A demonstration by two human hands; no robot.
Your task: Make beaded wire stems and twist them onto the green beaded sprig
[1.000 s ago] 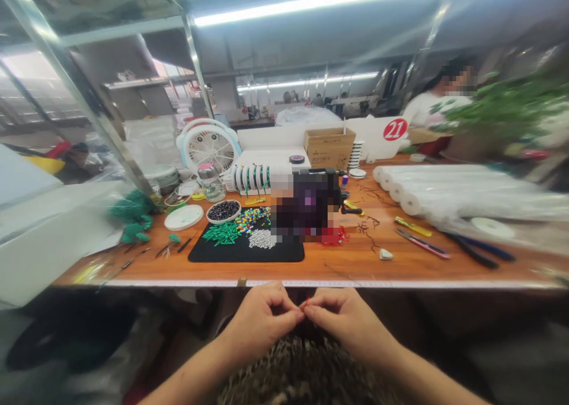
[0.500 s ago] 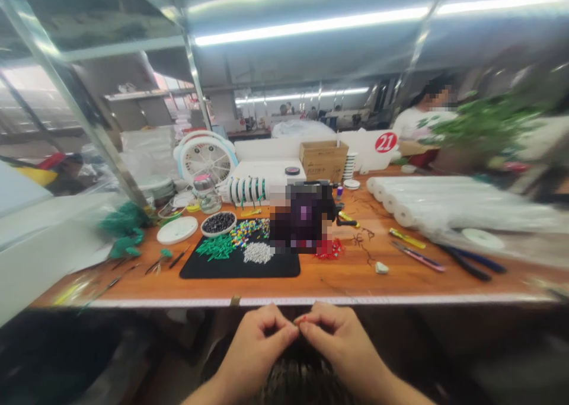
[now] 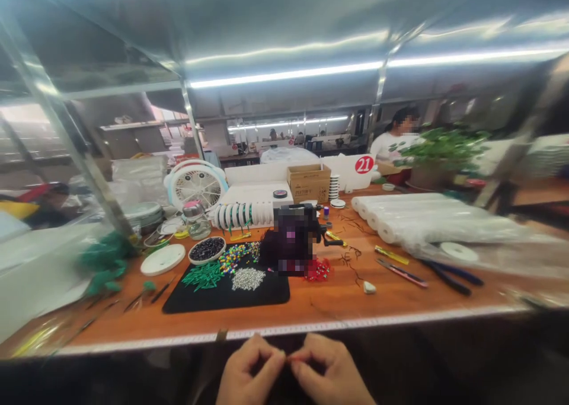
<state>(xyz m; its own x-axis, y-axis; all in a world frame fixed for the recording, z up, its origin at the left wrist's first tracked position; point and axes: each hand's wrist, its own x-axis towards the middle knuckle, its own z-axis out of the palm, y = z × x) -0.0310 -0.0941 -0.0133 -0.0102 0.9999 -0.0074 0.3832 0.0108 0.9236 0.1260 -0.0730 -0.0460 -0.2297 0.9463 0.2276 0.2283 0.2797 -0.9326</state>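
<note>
Below the front edge of the table, my left hand (image 3: pixel 254 368) and my right hand (image 3: pixel 325 369) meet tip to tip. Each pinches with thumb and forefinger. A tiny red strand (image 3: pixel 292 359) shows at the right fingertips; its exact kind is too small to make out. What the left fingertips hold is hidden. Beyond the hands lies a black mat (image 3: pixel 213 301) with silver beads (image 3: pixel 247 279), green tube-like pieces (image 3: pixel 203 276) and multicoloured beads (image 3: pixel 232 258). A dish of black beads (image 3: pixel 207 249) sits at its back, and red pieces (image 3: pixel 318 270) lie beside it.
A pixelated dark object (image 3: pixel 291 239) stands behind the mat. White spools (image 3: pixel 242 214), a fan (image 3: pixel 197 185) and a cardboard box (image 3: pixel 309 182) are farther back. To the right are pliers (image 3: pixel 451 277), tweezers (image 3: pixel 402 273) and plastic-wrapped rolls (image 3: pixel 413 215). A person (image 3: pixel 393 147) sits beyond.
The view has tilted up and turned slightly right, so the table and my hands appear lower and further left. Both hands keep their pinch, fingertips together.
</note>
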